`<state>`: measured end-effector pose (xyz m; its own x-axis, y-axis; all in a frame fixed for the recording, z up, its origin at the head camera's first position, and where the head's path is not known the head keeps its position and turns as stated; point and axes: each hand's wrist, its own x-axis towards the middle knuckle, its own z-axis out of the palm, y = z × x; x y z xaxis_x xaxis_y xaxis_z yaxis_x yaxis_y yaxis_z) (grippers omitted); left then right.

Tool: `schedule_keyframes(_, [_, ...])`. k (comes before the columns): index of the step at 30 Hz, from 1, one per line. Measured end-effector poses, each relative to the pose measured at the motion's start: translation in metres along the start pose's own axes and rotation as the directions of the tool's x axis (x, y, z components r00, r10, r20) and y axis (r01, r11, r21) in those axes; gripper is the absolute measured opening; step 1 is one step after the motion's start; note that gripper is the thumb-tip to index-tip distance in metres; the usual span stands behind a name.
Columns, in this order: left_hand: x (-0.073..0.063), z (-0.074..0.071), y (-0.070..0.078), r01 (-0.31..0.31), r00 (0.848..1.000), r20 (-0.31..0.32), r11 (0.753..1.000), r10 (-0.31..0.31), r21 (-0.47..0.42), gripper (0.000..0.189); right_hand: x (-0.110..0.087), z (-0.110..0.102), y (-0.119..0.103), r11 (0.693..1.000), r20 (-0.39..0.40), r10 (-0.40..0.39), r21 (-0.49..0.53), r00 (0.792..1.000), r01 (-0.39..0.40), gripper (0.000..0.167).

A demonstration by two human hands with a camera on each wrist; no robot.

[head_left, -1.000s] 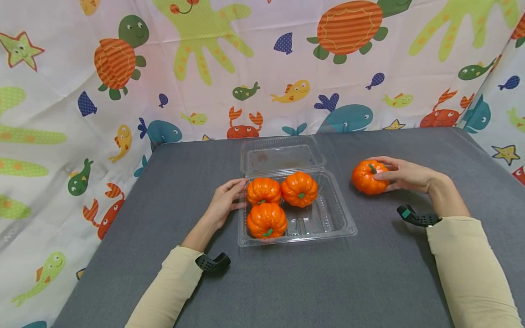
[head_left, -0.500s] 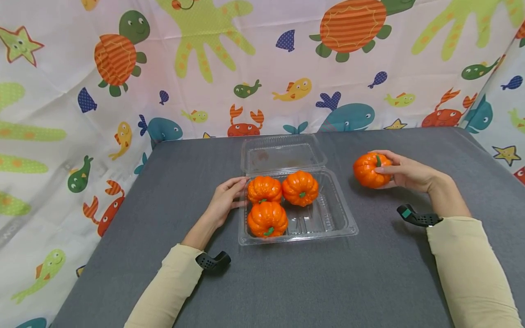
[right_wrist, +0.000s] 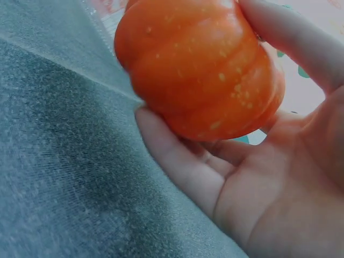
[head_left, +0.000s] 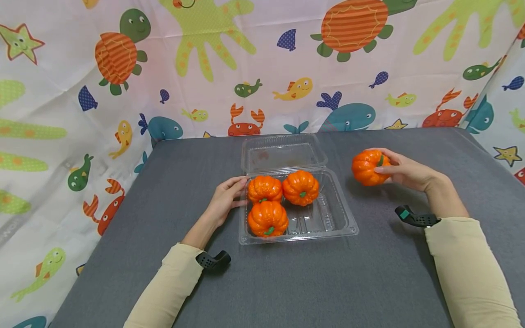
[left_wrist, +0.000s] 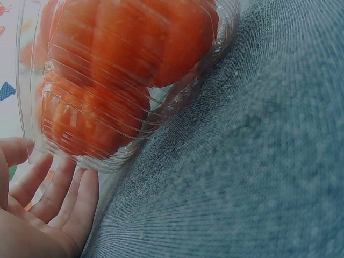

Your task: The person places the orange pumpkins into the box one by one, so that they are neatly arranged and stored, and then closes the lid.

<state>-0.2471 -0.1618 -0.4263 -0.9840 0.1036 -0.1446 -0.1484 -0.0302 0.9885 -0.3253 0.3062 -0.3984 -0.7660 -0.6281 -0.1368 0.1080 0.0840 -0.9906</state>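
Note:
My right hand (head_left: 410, 172) grips a small orange pumpkin (head_left: 366, 168) with a green stem, to the right of the container. In the right wrist view the pumpkin (right_wrist: 199, 70) sits between thumb and fingers, above the cloth. My left hand (head_left: 225, 199) touches the left side of a clear plastic clamshell container (head_left: 328, 214). In the left wrist view the fingertips of the left hand (left_wrist: 51, 209) rest against the container's ribbed wall, fingers fairly straight. Inside the container's left and middle are three more pumpkins: rear left (head_left: 264, 187), front left (head_left: 268, 218) and rear middle (head_left: 301, 187).
The container's lid (head_left: 283, 152) lies folded back, away from the person. A grey cloth (head_left: 295, 287) covers the table. Behind and to the left hangs a white curtain (head_left: 221, 95) printed with sea animals. Each wrist wears a black band (head_left: 417, 217).
The right hand has lifted its pumpkin off the cloth and tilted it, so its stem now points more to the right. The left hand and the container stay in place.

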Motion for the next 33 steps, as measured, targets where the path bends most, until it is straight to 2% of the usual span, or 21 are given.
schedule_keyframes(9, [0.000, -0.001, 0.002, -0.004, 1.000, -0.003, 1.000, 0.004, -0.005, 0.041, 0.004, 0.007, -0.006, 0.996, 0.005, -0.034, 0.087, 0.999, 0.034, 0.043])
schedule_keyframes(11, [0.000, -0.002, 0.002, -0.003, 1.000, -0.006, 1.000, 0.003, -0.006, 0.040, 0.006, 0.012, -0.011, 0.996, -0.015, -0.041, 0.077, 0.999, 0.042, 0.045])
schedule_keyframes(16, [0.000, -0.001, 0.002, -0.005, 1.000, -0.015, 1.000, 0.005, -0.006, 0.038, 0.011, 0.030, -0.027, 0.996, -0.102, -0.073, -0.060, 0.992, 0.067, 0.052])
schedule_keyframes(19, [0.001, 0.000, 0.002, -0.002, 1.000, -0.011, 1.000, 0.002, -0.002, 0.038, 0.009, 0.043, -0.035, 0.981, -0.132, -0.115, -0.172, 0.985, 0.092, 0.053])
schedule_keyframes(23, [0.003, 0.003, 0.002, 0.003, 1.000, 0.002, 1.000, -0.003, 0.000, 0.038, 0.006, 0.059, -0.041, 0.957, -0.123, -0.180, -0.251, 0.976, 0.144, 0.055])
schedule_keyframes(27, [0.004, 0.002, 0.001, 0.003, 1.000, -0.007, 1.000, -0.003, -0.012, 0.037, 0.009, 0.070, -0.046, 0.946, -0.090, -0.228, -0.256, 0.970, 0.199, 0.055])
schedule_keyframes(33, [0.003, -0.002, 0.000, 0.007, 1.000, -0.012, 1.000, -0.007, -0.021, 0.038, 0.014, 0.084, -0.050, 0.942, -0.013, -0.257, -0.227, 0.966, 0.248, 0.057])
